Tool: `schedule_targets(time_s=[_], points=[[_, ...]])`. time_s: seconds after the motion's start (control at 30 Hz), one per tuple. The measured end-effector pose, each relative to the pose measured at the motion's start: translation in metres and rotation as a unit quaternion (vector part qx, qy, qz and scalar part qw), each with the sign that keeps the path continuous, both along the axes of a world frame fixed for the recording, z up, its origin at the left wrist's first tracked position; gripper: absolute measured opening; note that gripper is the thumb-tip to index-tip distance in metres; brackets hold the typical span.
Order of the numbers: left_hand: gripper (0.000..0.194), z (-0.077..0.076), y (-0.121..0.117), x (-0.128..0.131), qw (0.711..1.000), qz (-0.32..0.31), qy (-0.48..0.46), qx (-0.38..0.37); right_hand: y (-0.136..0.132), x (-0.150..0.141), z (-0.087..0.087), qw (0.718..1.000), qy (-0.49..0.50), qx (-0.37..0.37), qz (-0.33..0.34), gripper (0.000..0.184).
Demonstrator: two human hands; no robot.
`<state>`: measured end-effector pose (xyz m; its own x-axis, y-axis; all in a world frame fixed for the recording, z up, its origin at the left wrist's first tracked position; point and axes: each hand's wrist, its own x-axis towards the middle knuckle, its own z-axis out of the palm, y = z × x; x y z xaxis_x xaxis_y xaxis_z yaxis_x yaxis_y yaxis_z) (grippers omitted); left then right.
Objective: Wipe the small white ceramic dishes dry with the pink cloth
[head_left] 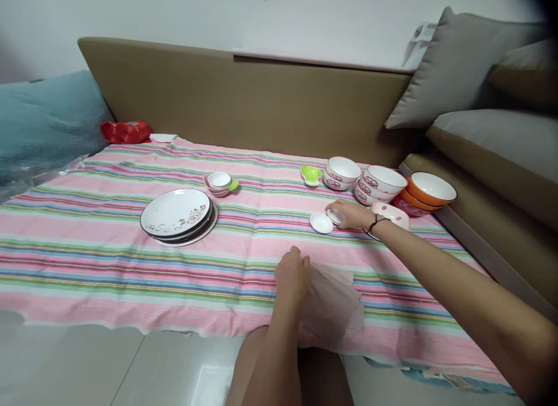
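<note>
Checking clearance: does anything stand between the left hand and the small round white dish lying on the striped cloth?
Nothing visible; only striped cloth separates the left hand from the dish. The pale sheet in that hand spreads to its right; the right hand, holding another small white dish, is beside it.

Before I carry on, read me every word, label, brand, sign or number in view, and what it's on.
No text can be read.
White item beside the grey cushion: dark round mark, too small to read.
Top plate: brown print; any lettering is too blurred.
Red package: no legible label.
</note>
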<state>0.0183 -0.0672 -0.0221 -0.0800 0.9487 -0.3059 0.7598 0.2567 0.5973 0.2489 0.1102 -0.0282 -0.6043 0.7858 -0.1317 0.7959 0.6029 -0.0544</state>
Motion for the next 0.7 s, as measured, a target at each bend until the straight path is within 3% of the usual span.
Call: schedule_targets(time_s=[0.13, 0.3, 0.47, 0.7], points=[[0.023, -0.001, 0.000, 0.001, 1.000, -0.007, 0.001, 0.001, -0.001, -0.004, 0.017, 1.000, 0.021, 0.009, -0.003, 0.061], [0.024, -0.001, 0.000, 0.001, 1.000, -0.010, -0.002, 0.001, -0.007, -0.022, 0.037, 0.996, 0.056, -0.024, 0.064, 0.064], [0.024, 0.000, -0.001, 0.000, 1.000, -0.010, -0.005, 0.001, -0.015, -0.040, 0.027, 0.993, 0.065, -0.038, 0.096, 0.064], [0.025, -0.002, -0.003, 0.001, 1.000, -0.013, -0.002, 0.006, -0.022, -0.043, 0.020, 0.993, 0.050, -0.038, 0.099, 0.068]])
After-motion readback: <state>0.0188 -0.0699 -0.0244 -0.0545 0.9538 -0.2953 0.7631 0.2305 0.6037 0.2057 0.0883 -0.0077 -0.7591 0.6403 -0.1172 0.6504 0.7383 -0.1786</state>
